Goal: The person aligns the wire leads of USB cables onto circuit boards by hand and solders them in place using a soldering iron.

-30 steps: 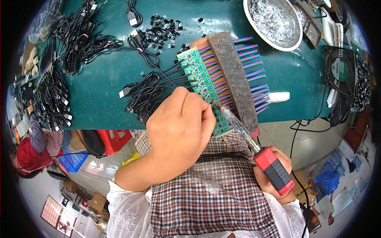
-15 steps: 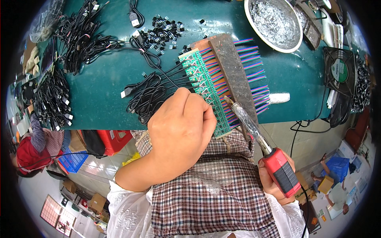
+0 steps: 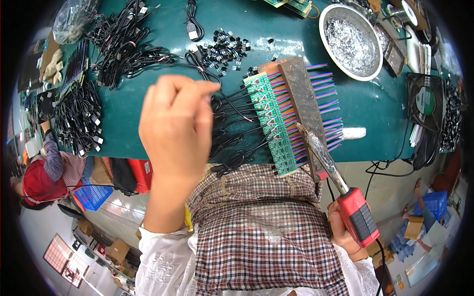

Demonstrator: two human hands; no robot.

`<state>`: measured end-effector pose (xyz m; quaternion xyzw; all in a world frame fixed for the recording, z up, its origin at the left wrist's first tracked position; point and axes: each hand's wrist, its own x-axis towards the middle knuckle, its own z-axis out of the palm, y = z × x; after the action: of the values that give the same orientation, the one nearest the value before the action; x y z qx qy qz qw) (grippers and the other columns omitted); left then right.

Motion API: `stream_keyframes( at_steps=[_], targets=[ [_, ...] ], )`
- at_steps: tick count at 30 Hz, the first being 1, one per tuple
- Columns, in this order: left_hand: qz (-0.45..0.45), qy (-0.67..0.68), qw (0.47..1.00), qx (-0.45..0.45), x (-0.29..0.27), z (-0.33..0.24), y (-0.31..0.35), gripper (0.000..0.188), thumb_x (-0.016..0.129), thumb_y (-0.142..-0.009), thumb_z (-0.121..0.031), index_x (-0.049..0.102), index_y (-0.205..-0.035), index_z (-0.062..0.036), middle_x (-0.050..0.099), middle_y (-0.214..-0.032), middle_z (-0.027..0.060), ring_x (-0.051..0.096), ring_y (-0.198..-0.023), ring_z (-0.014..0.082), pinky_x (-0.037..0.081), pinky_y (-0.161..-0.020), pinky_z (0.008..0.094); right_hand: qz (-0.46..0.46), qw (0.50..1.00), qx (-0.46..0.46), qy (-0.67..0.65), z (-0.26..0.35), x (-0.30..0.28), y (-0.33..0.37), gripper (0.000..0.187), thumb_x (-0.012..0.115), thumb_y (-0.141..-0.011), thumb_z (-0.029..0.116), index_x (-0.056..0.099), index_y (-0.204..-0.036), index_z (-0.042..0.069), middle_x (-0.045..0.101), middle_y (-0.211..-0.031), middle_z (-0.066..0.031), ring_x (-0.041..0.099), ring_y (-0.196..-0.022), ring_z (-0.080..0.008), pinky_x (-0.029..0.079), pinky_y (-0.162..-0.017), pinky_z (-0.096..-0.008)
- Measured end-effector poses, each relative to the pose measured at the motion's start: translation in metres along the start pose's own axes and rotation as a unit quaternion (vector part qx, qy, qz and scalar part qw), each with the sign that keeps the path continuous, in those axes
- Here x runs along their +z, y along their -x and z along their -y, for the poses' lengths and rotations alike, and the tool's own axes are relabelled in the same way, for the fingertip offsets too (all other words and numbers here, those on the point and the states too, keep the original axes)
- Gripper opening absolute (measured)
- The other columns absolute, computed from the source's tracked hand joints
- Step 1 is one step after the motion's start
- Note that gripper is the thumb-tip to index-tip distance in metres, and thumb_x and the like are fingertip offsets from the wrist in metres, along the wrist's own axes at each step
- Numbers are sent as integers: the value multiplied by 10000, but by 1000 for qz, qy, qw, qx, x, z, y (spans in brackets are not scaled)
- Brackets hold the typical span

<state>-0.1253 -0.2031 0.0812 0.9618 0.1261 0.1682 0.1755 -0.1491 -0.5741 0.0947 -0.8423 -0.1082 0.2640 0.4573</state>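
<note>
My left hand [image 3: 175,123] hangs over the black cables [image 3: 229,160] left of the green circuit board strip [image 3: 270,126]. It is blurred, its fingers curl, and whatever lies under them is hidden. One loose cable [image 3: 229,101] runs past its fingertips, its stripped end lying near the strip. Several other cables join the strip's left edge. Colored wires [image 3: 328,104] fan out from the other side, pinned under a dark flat bar [image 3: 305,106]. In my right hand [image 3: 340,227], closed round the red and black handle, is a soldering iron [image 3: 358,217]; its tip points over the wires beside the bar.
Small black parts [image 3: 224,52] lie in a heap behind the strip. Cable bundles [image 3: 116,44] cover the far left. A round metal bowl [image 3: 323,29] of silvery scraps stands far right, with a fan [image 3: 425,101] nearer. A co-worker in red [image 3: 42,180] sits at left.
My left hand has lifted off the board strip and moved left over the cables, uncovering wire ends on the strip. The right hand still holds the iron near the wires. The view has shifted slightly.
</note>
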Motion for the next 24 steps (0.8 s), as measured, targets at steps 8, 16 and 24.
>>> stream_keyframes(
  at_steps=[8, 16, 24],
  targets=[
    [68, 15, 989, 127, 6, 34, -20, 225, 752, -785, 65, 765, -949, -89, 639, -1094, 96, 624, -998, 279, 511, -874, 381, 0, 1000, 1, 9, -1, 0, 2, 224, 768, -716, 40, 662, -912, 11, 659, -849, -136, 649, -704, -305, 537, -638, -366],
    [-183, 343, 921, -23, -8, 42, -36, 136, 639, -998, 16, 679, -1127, 32, 724, -1198, 179, 690, -1099, 216, 520, -1003, 305, -24, 996, -9, 80, 1, -1, 4, 203, 740, -705, 59, 674, -895, 32, 645, -852, -145, 652, -726, -342, 541, -645, -410],
    [-120, 293, 938, -139, -57, 7, -12, 235, 515, -1064, -132, 657, -1042, 54, 725, -1054, 170, 591, -730, 99, 475, -659, 247, -35, 996, -12, 76, 10, 0, -3, 173, 722, -749, 31, 673, -915, 33, 647, -845, -136, 649, -730, -340, 543, -679, -412]
  ],
)
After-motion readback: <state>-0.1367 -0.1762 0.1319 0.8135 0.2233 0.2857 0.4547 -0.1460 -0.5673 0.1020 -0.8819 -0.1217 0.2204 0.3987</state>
